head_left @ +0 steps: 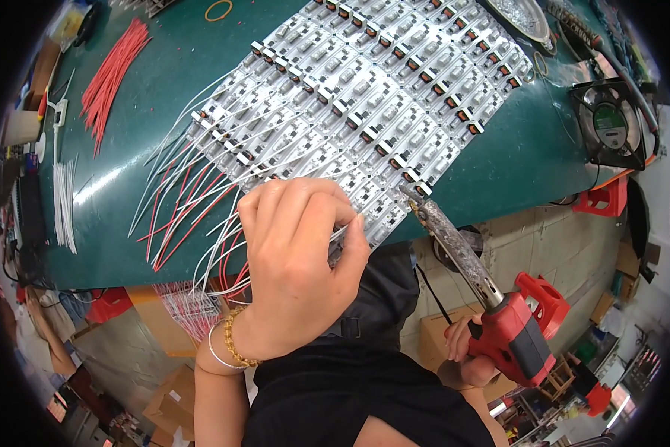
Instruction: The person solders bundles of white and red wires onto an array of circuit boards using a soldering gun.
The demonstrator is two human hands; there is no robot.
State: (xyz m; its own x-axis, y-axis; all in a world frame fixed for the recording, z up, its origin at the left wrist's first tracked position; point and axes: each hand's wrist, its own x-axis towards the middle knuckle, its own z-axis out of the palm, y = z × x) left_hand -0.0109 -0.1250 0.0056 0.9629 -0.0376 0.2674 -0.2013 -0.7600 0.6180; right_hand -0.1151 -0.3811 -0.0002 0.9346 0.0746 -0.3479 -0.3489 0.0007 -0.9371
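Observation:
A large panel of small white circuit boards (pixel 376 86) lies across the table, with dark components in rows. My left hand (pixel 297 253) is over its near edge, thumb and fingers closed in a pinch; what they hold is hidden. White and red wires (pixel 189 194) fan out leftward from the panel's left part, and several hang over the table edge beside my left wrist. My right hand (pixel 465 354) grips a red and black soldering gun (pixel 510 339), held off the table. Its long metal barrel slants up and left, with the tip at the panel's near right edge.
On the green table (pixel 499 186) lie a bundle of red wires (pixel 113 78) and a bundle of white wires (pixel 64 208) at left. A black fan (pixel 609 125) stands at right, near a metal dish (pixel 521 18). A red stool (pixel 543 302) sits below.

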